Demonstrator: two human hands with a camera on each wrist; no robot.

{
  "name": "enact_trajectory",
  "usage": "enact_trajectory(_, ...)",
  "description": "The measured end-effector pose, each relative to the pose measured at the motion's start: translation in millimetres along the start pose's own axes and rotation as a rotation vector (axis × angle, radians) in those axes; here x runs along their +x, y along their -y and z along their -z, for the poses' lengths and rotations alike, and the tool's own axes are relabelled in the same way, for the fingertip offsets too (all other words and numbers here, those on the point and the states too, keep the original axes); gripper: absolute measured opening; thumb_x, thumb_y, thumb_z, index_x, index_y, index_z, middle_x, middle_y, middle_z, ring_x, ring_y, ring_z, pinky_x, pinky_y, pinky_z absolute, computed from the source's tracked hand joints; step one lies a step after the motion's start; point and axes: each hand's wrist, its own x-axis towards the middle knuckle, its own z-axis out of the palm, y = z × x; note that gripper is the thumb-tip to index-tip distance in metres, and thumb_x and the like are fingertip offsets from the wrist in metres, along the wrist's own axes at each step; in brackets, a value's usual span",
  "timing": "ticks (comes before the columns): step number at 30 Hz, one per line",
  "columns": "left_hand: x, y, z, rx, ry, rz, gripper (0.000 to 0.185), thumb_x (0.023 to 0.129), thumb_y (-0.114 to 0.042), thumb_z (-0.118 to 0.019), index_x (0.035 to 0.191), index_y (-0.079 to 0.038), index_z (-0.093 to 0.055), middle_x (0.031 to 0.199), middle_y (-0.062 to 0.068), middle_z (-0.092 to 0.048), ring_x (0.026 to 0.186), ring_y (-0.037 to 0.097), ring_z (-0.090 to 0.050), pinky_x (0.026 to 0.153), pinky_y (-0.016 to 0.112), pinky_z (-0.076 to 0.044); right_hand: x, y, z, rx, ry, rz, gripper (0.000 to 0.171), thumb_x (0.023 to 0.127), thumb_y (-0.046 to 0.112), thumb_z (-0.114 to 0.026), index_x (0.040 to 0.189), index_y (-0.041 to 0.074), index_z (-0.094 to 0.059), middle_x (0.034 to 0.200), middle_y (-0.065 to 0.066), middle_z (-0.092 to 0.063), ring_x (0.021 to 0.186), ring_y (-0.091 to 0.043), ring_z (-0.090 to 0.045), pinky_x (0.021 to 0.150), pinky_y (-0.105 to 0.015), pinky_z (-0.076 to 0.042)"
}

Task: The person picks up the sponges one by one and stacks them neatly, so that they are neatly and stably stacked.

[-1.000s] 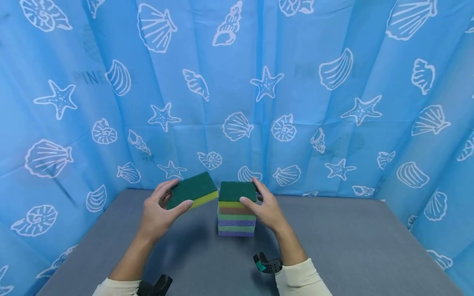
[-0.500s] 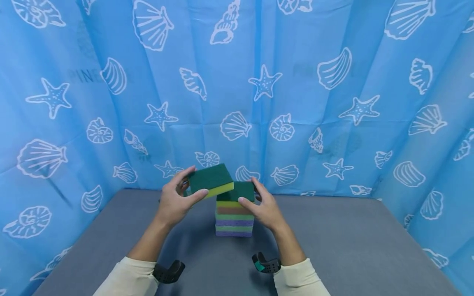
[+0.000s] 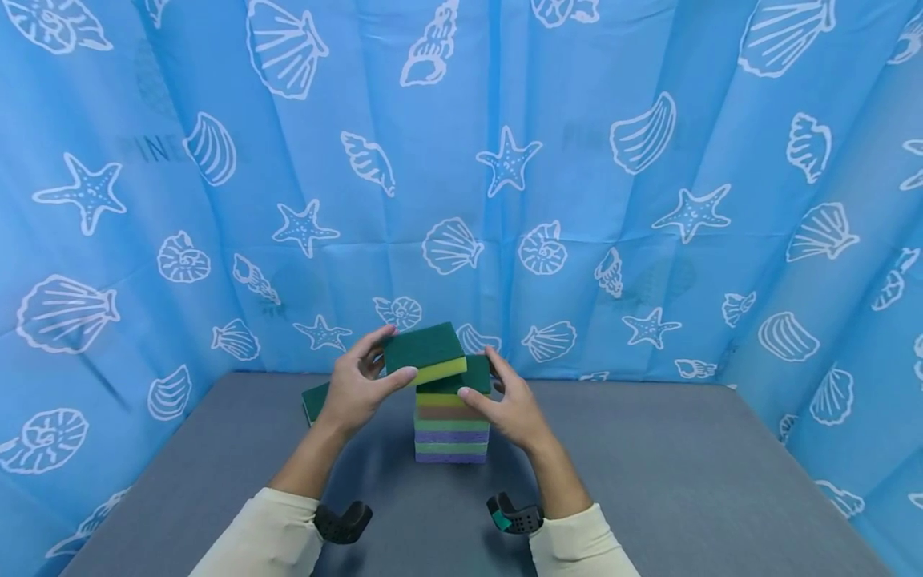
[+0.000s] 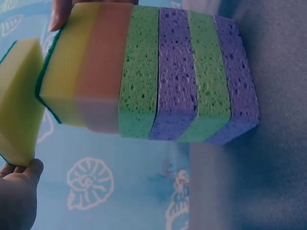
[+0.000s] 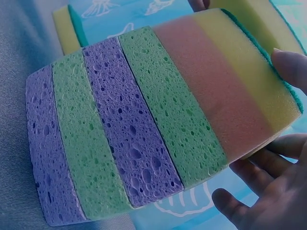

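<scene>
A stack of sponges (image 3: 452, 437) stands on the table, purple and green porous layers below, a pinkish one above them, and a yellow scrub sponge (image 5: 244, 62) with a green scouring face on top. Tilted over the stack's left part is another yellow-and-green scrub sponge (image 3: 424, 346), which my left hand (image 3: 364, 385) holds between thumb and fingers. The left wrist view shows this sponge (image 4: 21, 100) close to the top one; whether they touch I cannot tell. My right hand (image 3: 513, 405) grips the top sponge at its right end, thumb at the front, fingers behind.
One more green-topped yellow sponge (image 3: 315, 402) lies on the grey table (image 3: 649, 473) behind my left forearm, partly hidden. A blue curtain (image 3: 577, 176) with white shells and starfish hangs along the back and sides.
My left hand has carried its sponge to the right, over the stack. The sponge behind my left forearm has come into sight. My right hand stays at the stack.
</scene>
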Motion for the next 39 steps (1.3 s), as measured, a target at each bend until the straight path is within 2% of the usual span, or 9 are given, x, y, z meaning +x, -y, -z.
enact_trajectory(6,7.7,0.6,-6.7,-0.035,0.041,-0.02,0.067,0.086,-0.001,-0.072,0.145,-0.002,-0.04,0.143,0.013,-0.042,0.132,0.026,-0.04,0.106,0.031,-0.032,0,-2,0,0.007,-0.006,0.002,0.076,0.092,0.013,-0.066,0.15,-0.006,-0.021,0.145,-0.023,-0.039,0.134,-0.037,-0.035,0.105,-0.055,-0.029)
enact_trajectory(13,14.4,0.9,-9.9,-0.018,0.124,0.002,0.067,0.086,-0.004,-0.072,0.145,-0.007,-0.041,0.144,0.014,-0.043,0.133,0.025,-0.039,0.109,0.039,-0.027,1,-3,1,0.018,0.005,-0.004,0.076,0.092,0.012,-0.065,0.151,-0.005,-0.021,0.145,-0.024,-0.038,0.133,-0.037,-0.035,0.105,-0.057,-0.028)
enact_trajectory(20,20.5,6.5,-12.2,-0.045,0.197,0.0,0.07,0.087,-0.002,-0.071,0.148,-0.007,-0.037,0.145,0.017,-0.041,0.135,0.028,-0.036,0.11,0.044,-0.025,3,-6,0,0.016,0.001,0.003,0.077,0.09,0.01,-0.067,0.151,-0.004,-0.022,0.144,-0.023,-0.039,0.133,-0.037,-0.035,0.103,-0.06,-0.028)
enact_trajectory(29,24.2,12.1,-18.5,-0.044,0.235,-0.001,0.071,0.088,-0.003,-0.07,0.149,-0.009,-0.036,0.147,0.02,-0.037,0.138,0.029,-0.029,0.111,0.045,-0.022,2,-8,0,0.046,0.008,0.057,0.072,0.09,0.011,-0.068,0.151,0.006,-0.03,0.125,-0.016,-0.055,0.119,-0.033,-0.048,0.102,-0.059,-0.031)
enact_trajectory(39,23.6,13.8,-16.5,-0.046,0.245,0.016,0.071,0.088,-0.006,-0.07,0.15,-0.009,-0.035,0.147,0.014,-0.039,0.14,0.028,-0.026,0.111,0.045,-0.019,3,-8,0,0.05,0.01,0.065,0.075,0.09,0.01,-0.068,0.152,0.005,-0.026,0.131,-0.019,-0.052,0.121,-0.034,-0.047,0.101,-0.058,-0.032)
